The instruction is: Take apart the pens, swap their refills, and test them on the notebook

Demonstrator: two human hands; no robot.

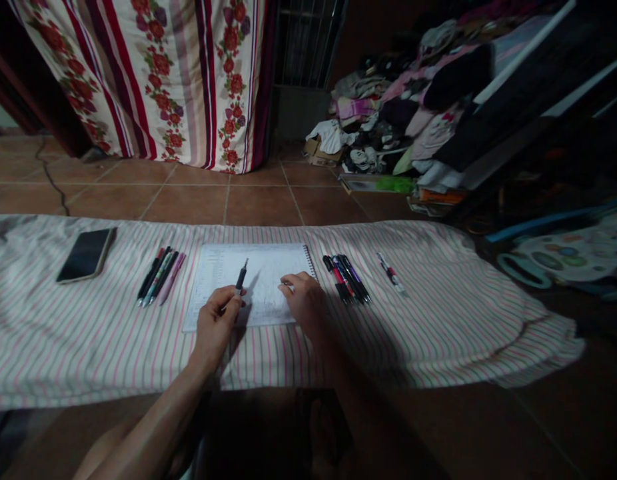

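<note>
– When tagging left hand (221,310), what to log?
– Gripping dark pen (241,279) above notebook (263,303), between front and back edges of table (438,333).
– For right hand (303,297)?
– Curled over notebook; can't tell whether gripping anything.

Dim tiled floor (183,203), floral curtain (193,87)

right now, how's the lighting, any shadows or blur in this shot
Head view: dim light; the dark pen in the left hand casts a shadow on the spiral notebook; head view: the patterned white object at far right looks blurred.
</note>
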